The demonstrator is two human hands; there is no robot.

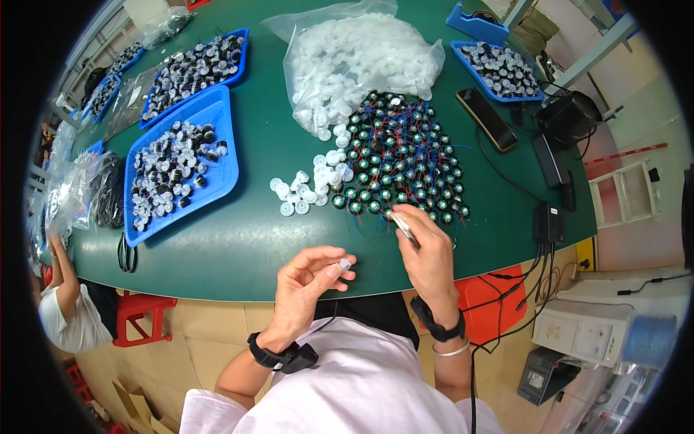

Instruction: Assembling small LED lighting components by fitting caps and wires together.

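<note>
Between the thumb and fingers of my left hand, I pinch a small translucent white plastic cap above the table's near edge. My right hand is closed around silvery metal tweezers, whose tip points at the front row of small round black parts with green tops and red and blue wires. Those parts stand packed close together. To their left lies a loose pile of white plastic caps. Behind, an open clear bag spills more of the same caps.
On the left stand blue trays of capped black parts. At the right lie a phone, another filled blue tray and a black box with cables. A red stool is below the edge. Another person's arm reaches in at far left.
</note>
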